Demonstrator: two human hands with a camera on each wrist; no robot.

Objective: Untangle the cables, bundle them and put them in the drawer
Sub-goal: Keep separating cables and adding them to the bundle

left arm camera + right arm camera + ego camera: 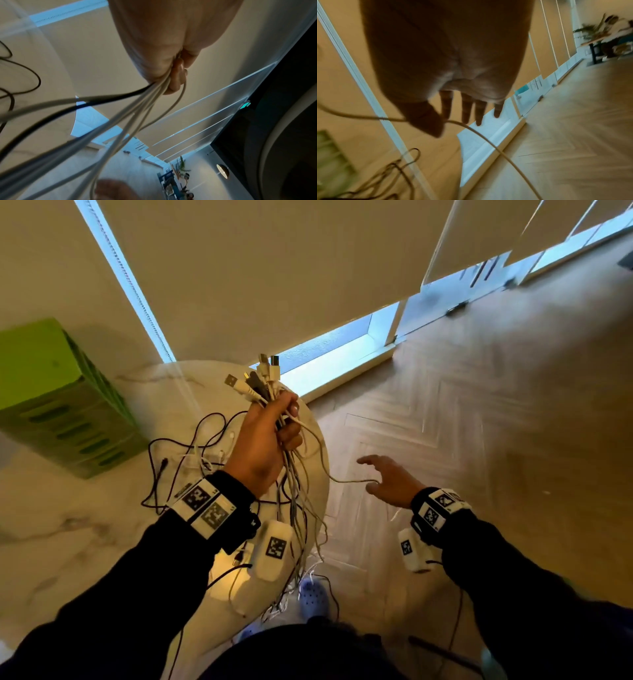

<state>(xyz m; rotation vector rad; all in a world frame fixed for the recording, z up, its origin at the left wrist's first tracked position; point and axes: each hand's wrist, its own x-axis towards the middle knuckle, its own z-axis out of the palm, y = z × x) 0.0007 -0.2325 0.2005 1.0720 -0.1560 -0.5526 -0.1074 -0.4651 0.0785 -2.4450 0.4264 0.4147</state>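
Note:
My left hand is raised above the round marble table and grips a bundle of white and grey cables just below their plugs, which stick up out of the fist. The strands hang down past the table edge. In the left wrist view the fist squeezes the cables. My right hand hovers over the floor to the right with straight, spread fingers. One white cable runs from the bundle and lies across its thumb.
Loose dark cables lie tangled on the table behind my left wrist. A green slotted drawer box stands at the table's far left. Blue shoes and herringbone wood floor are below; roller blinds cover the windows.

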